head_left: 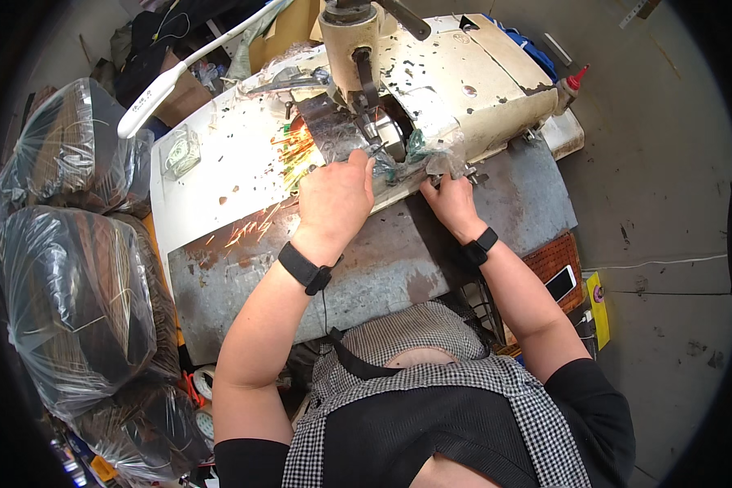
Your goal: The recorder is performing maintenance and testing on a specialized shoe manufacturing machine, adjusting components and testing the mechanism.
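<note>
A cream bench machine point(350, 49) with a metal presser foot stands in front of me, worn and speckled with dark scraps. My left hand point(335, 193) is closed at the left of the foot, by a dark metal plate point(330, 126); what its fingers hold, if anything, is hidden. To the right of the foot, my right hand point(453, 205) has its fingers curled at the machine's front edge. It is beside crumpled clear plastic point(446, 159) and small metal fittings; its grip is hidden. Green scraps point(416, 145) lie near the foot.
Bright orange-yellow strips point(294, 150) lie left of the metal plate. A white lamp arm point(159, 93) reaches over the left side. Bulky plastic-wrapped bundles point(81, 301) are stacked at left. A red-tipped bottle point(572, 85) stands far right; a phone point(560, 283) lies near my right arm.
</note>
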`<state>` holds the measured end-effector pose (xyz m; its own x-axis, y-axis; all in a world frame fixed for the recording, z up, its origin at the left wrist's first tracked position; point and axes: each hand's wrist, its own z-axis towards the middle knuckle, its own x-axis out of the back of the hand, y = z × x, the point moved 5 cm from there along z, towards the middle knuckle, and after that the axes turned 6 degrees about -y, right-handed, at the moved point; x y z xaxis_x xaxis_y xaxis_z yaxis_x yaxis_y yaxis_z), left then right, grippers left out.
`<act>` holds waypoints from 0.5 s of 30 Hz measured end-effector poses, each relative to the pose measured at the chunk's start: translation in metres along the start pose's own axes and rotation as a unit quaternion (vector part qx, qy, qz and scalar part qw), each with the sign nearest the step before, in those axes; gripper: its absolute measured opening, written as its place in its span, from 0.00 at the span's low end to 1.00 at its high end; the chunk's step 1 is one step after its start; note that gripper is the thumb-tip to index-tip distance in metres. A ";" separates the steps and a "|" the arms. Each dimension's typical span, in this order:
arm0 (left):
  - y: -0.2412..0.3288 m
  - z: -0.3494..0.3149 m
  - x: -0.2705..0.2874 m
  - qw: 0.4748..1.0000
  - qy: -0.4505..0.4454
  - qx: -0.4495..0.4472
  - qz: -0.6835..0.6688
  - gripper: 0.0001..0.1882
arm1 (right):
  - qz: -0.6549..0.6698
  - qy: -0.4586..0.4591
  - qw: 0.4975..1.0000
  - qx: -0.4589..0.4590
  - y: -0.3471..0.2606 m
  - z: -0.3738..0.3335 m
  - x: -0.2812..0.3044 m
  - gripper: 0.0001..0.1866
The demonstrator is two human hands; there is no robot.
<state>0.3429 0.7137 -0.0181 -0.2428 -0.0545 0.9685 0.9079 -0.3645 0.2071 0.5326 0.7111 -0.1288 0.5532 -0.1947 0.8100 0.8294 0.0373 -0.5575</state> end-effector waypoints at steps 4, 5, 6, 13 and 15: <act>-0.001 0.000 0.000 1.000 0.004 0.000 0.000 0.12 | 0.006 -0.002 1.000 0.000 0.001 0.000 -0.001 0.16; -0.001 0.000 0.000 1.000 0.004 0.000 -0.001 0.12 | 0.008 -0.004 1.000 -0.004 0.000 0.000 0.000 0.16; -0.001 0.000 0.000 1.000 0.002 0.001 0.001 0.12 | 0.010 -0.006 1.000 -0.008 -0.001 0.000 0.000 0.16; 0.001 0.000 -0.001 1.000 0.004 -0.001 -0.006 0.12 | 0.002 0.010 1.000 0.005 0.006 -0.001 -0.004 0.17; 0.000 -0.001 -0.001 1.000 0.006 -0.002 -0.001 0.12 | 0.000 0.003 1.000 0.005 0.005 0.000 -0.007 0.17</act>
<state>0.3429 0.7133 -0.0195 -0.2490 -0.0642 0.9664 0.9059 -0.3685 0.2090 0.5324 0.7127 -0.1371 0.5528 -0.1997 0.8090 0.8301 0.0471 -0.5556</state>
